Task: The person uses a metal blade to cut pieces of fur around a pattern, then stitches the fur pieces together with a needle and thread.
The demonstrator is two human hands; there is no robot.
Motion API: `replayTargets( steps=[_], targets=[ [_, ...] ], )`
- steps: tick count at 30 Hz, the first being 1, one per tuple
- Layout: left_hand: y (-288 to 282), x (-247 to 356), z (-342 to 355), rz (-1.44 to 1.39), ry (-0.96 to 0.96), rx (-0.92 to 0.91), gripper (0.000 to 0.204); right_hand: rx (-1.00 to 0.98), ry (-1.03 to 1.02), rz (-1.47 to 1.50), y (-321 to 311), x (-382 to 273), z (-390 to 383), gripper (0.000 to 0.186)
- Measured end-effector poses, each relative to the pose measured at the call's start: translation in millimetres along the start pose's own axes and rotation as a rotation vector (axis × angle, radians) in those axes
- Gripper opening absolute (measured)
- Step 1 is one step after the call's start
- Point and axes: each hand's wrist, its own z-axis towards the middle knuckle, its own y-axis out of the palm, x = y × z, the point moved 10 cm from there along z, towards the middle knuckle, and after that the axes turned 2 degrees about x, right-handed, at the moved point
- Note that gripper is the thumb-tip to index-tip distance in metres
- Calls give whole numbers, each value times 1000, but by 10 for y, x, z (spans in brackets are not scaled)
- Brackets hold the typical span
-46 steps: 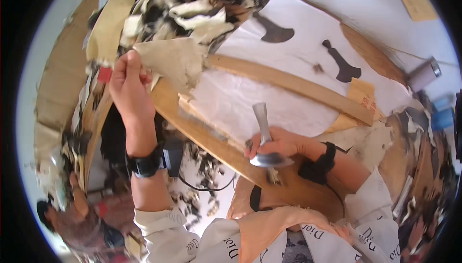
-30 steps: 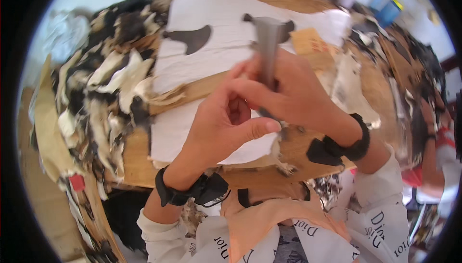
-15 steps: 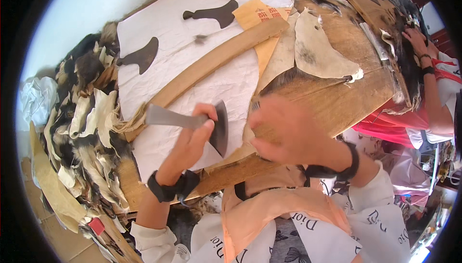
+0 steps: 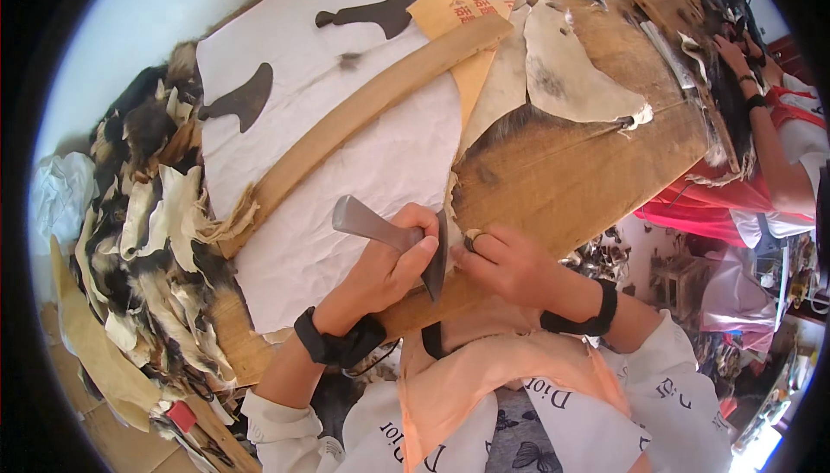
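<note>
Counts, left to right. One crumpled white plastic bag (image 4: pixel 64 186) at the far left, then one long pale strip (image 4: pixel 102 343). Next to it, one heap of fur and hide scraps (image 4: pixel 160 231), overlapping too much for us to count pieces. One small red piece (image 4: pixel 181 416) sits low, near the strip's bottom end.

On the desk (image 4: pixel 596 170): one wrinkled white sheet (image 4: pixel 303 149). Two dark flared blades lie on it, apart: the left blade (image 4: pixel 244 101), then the upper blade (image 4: pixel 376 15). One wooden bar (image 4: pixel 363 118) runs slantwise across the sheet; its right end covers part of one yellow envelope (image 4: pixel 437 13) with red print. One dark tuft (image 4: pixel 349 60) lies between bar and upper blade.

We've got one half-moon knife (image 4: pixel 370 222) over the sheet's lower right edge. Our left hand (image 4: pixel 389 261) is closed round its neck, grey handle pointing up-left, blade on the right. Hand and knife block our view of that sheet corner.

Our right hand (image 4: pixel 514 270) is just right of the blade, fingers curled, dark band on one; can't tell if it's pinching anything. One black strap (image 4: pixel 588 313) on each wrist.

Further right: two pale hide pieces (image 4: pixel 562 67), then one co-worker's arm (image 4: pixel 778 157) reaching into dark fur.
</note>
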Motion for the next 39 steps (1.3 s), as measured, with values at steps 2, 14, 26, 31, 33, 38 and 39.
replayTargets(
  steps=[2,14,26,31,33,38,39],
  targets=[
    [1,-24,16,63,54,-1,10,26,2,-2,-17,-7,3,27],
    [137,49,-19,252,158,-73,43,20,58,97,85,48,31,11],
    [240,111,-127,337,176,-196,48,127,301,306,76,249,21,10],
    [259,113,-134,378,213,-197,49,110,324,319,86,286,33,9],
    [248,118,-115,359,197,-183,49,122,323,329,70,285,31,10],
    [195,77,-71,372,167,-140,49,155,330,347,53,300,17,11],
    [189,71,-65,372,164,-139,49,153,333,348,57,304,16,11]
  ],
)
